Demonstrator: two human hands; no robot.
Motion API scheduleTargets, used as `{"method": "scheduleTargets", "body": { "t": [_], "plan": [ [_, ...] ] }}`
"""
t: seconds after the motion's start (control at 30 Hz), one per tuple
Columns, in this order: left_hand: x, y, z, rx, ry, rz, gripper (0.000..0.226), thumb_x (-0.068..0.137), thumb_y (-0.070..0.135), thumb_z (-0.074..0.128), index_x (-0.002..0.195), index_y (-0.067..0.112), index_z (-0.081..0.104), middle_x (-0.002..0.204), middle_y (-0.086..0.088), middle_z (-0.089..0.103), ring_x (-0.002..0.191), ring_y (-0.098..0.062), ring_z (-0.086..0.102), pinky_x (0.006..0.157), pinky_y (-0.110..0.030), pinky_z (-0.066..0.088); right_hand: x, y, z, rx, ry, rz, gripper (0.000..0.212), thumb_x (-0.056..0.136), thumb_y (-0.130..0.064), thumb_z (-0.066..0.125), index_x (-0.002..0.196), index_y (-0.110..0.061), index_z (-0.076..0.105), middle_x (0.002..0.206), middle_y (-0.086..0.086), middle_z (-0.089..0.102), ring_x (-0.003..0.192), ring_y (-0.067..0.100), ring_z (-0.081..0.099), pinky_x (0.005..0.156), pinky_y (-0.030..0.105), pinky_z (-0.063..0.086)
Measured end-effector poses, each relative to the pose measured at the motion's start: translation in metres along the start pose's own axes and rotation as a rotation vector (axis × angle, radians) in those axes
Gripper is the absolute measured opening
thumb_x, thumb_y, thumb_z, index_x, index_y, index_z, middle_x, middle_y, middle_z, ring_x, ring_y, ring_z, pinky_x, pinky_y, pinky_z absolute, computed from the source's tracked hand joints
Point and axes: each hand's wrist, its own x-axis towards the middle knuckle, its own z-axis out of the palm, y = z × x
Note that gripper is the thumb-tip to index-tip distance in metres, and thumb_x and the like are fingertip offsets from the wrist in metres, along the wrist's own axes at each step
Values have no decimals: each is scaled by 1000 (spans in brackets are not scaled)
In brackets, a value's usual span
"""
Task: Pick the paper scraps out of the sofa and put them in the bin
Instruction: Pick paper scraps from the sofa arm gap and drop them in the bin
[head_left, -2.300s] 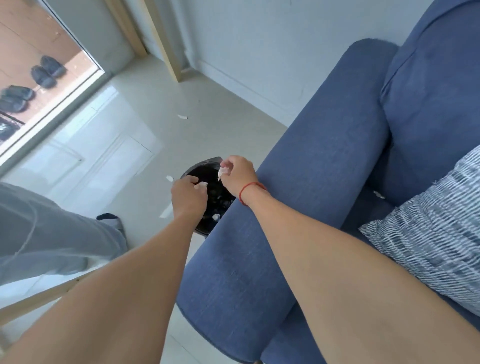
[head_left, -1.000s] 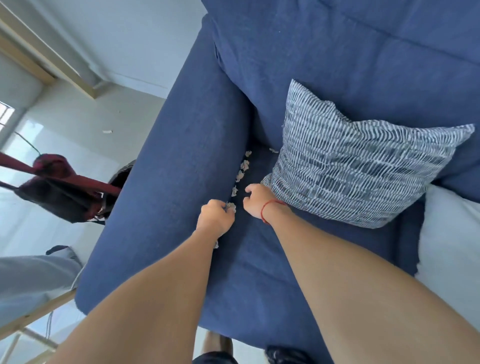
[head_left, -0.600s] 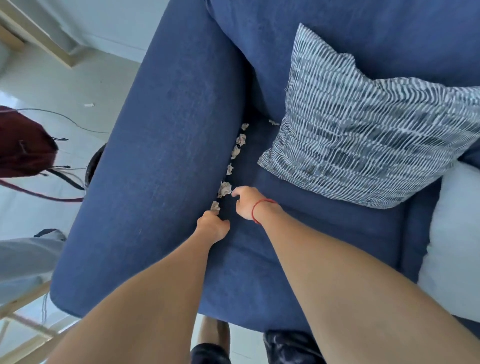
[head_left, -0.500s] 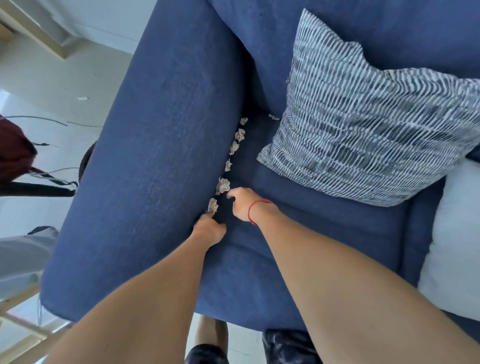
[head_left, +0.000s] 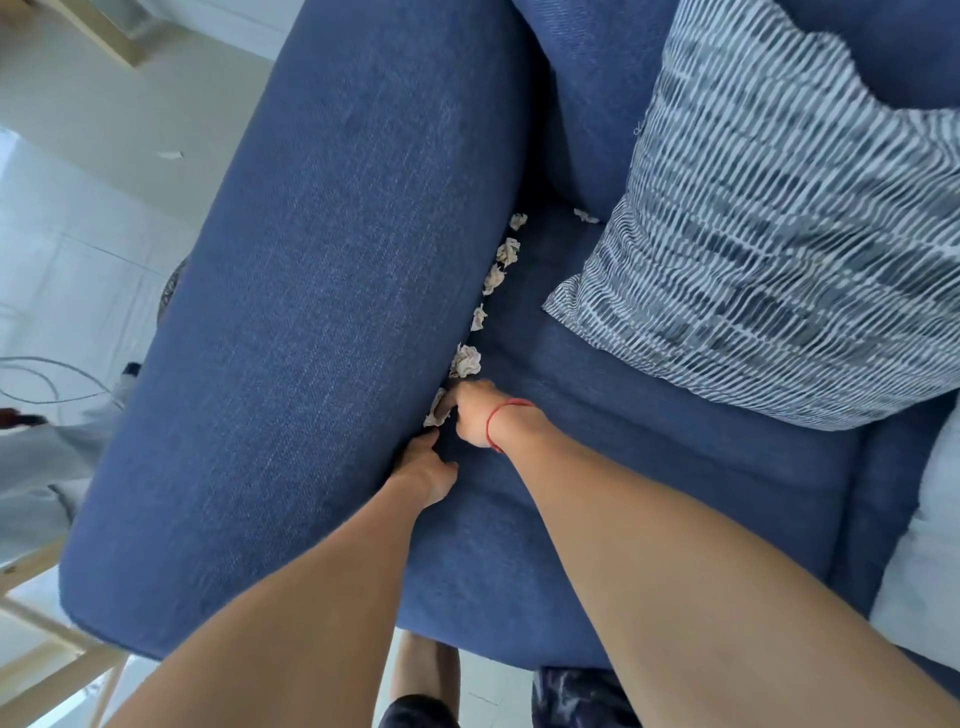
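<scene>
Several crumpled white paper scraps (head_left: 465, 361) lie in a row along the crease between the blue sofa's armrest (head_left: 311, 312) and its seat cushion (head_left: 623, 467). My right hand (head_left: 475, 418), with a red string at the wrist, pinches the nearest scrap (head_left: 435, 410) in the crease. Just below it, my left hand (head_left: 425, 470) presses its fingers into the same crease and holds nothing I can see. Only a dark sliver of the bin (head_left: 174, 291) shows on the floor behind the armrest.
A striped grey-blue pillow (head_left: 779, 234) leans on the seat to the right, with one more scrap (head_left: 586, 215) by its corner. A white cushion (head_left: 924, 571) is at the far right. A paper bit (head_left: 169, 155) lies on the pale floor at the left.
I have turned from the bin back to the sofa. My right hand has shifted left onto the nearest scrap and pinched it, and my left hand has slid a little down the crease.
</scene>
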Motion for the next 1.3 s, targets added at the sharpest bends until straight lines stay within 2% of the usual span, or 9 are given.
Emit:
{"method": "scheduleTargets", "body": {
  "t": [0.13, 0.23, 0.43, 0.57, 0.73, 0.83, 0.97, 1.1, 1.3],
  "plan": [
    [5, -5, -1, 73, -25, -8, 62, 94, 19, 52, 151, 20, 29, 153, -4, 37, 140, -23, 37, 116, -36, 33, 6, -4, 5, -67, -43, 27, 54, 91, 6, 41, 141, -14, 46, 148, 10, 33, 138, 29, 31, 114, 36, 35],
    [8, -6, -1, 136, -13, -35, 57, 93, 22, 52, 147, 16, 35, 149, -6, 42, 137, -25, 40, 113, -37, 36, 8, -4, 8, -44, -36, 60, 57, 89, 6, 45, 143, -12, 42, 149, 12, 26, 137, 30, 36, 113, 37, 37],
    [5, -2, 4, 129, 133, -44, 40, 90, 17, 58, 126, 0, 52, 129, -17, 58, 120, -31, 56, 101, -38, 47, 7, 0, 12, 76, 126, 90, 39, 87, -3, 56, 125, -10, 61, 135, 15, 50, 113, 34, 61, 93, 34, 53],
    [-7, 3, 12, 57, 329, 60, 29, 88, 10, 57, 114, 1, 64, 117, -18, 65, 110, -32, 62, 95, -36, 51, -2, 9, 8, 190, 231, 92, 20, 87, -9, 59, 104, -13, 69, 122, 10, 64, 107, 31, 64, 91, 35, 54],
    [-19, 20, 4, -8, 393, 159, 20, 88, 9, 56, 101, 4, 70, 104, -14, 69, 92, -28, 64, 79, -25, 51, -16, 19, -7, 279, 395, 95, 12, 85, -9, 61, 90, -17, 69, 111, 7, 69, 101, 29, 66, 85, 36, 55],
    [-26, 32, -5, -46, 409, 199, 21, 89, 8, 55, 105, 3, 67, 105, -16, 65, 86, -22, 55, 76, -21, 43, -27, 22, -19, 295, 495, 90, 14, 87, -10, 61, 100, -15, 61, 109, 9, 67, 98, 31, 65, 78, 36, 54],
    [-37, 46, -15, -74, 428, 276, 23, 89, 8, 57, 109, 1, 66, 103, -17, 67, 91, -29, 63, 79, -22, 47, -42, 19, -34, 299, 585, 102, 28, 91, -15, 57, 118, -14, 58, 115, 13, 65, 102, 35, 64, 81, 39, 54],
    [-59, 66, -30, -58, 477, 374, 14, 90, 4, 55, 86, 0, 68, 84, -11, 62, 76, -24, 55, 72, -31, 50, -59, 10, -51, 301, 667, 84, 22, 95, -24, 48, 101, -8, 63, 103, 16, 68, 94, 38, 64, 71, 37, 49],
    [-93, 92, -81, -171, 611, 511, 19, 92, 5, 52, 100, 4, 69, 96, -7, 68, 83, -19, 61, 75, -25, 47, -82, -22, -89, 286, 824, -26, 27, 96, -25, 47, 106, -10, 68, 112, 15, 55, 101, 34, 56, 79, 40, 51]
  ]
}}
